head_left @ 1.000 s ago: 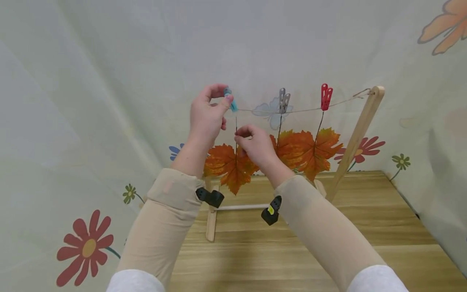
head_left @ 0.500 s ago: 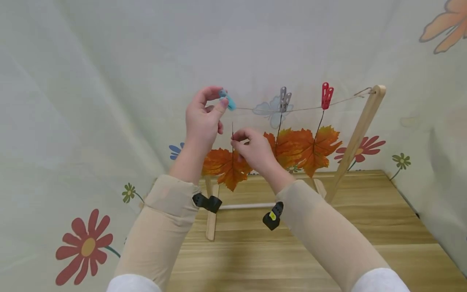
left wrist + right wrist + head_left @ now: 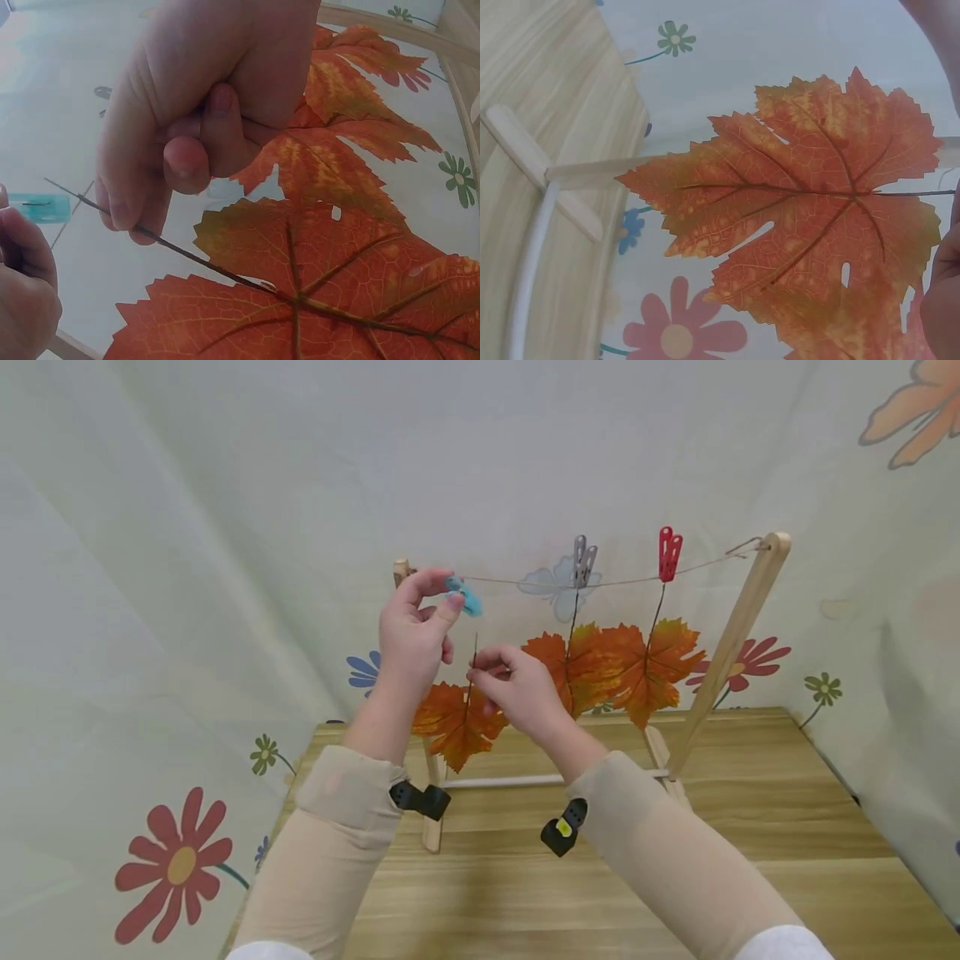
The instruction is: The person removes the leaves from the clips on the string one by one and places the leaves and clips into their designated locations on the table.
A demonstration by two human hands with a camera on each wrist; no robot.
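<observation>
My left hand (image 3: 412, 631) pinches a light blue clothespin (image 3: 467, 597) between thumb and fingers, just below the string (image 3: 510, 581). To its lower right, my right hand (image 3: 521, 689) pinches the thin dark stem of an orange artificial maple leaf (image 3: 459, 722). The stem's tip points up, a short way below the clothespin. In the left wrist view, the stem (image 3: 202, 259) runs through the right hand's fingertips, and the blue clothespin (image 3: 41, 208) shows at the left edge. Seen from the right wrist, the leaf (image 3: 810, 187) spreads out with its stem toward the hand.
A grey clothespin (image 3: 581, 564) and a red clothespin (image 3: 670, 556) hold two more leaves on the string. The string spans a wooden stand with a right post (image 3: 731, 652) and a left post (image 3: 402, 570). The stand rests on a wood-grain table (image 3: 637, 893) before a flowered backdrop.
Both hands have come down and slightly left, carrying the blue clothespin and the leaf away from the string. The top of the left post has come into view.
</observation>
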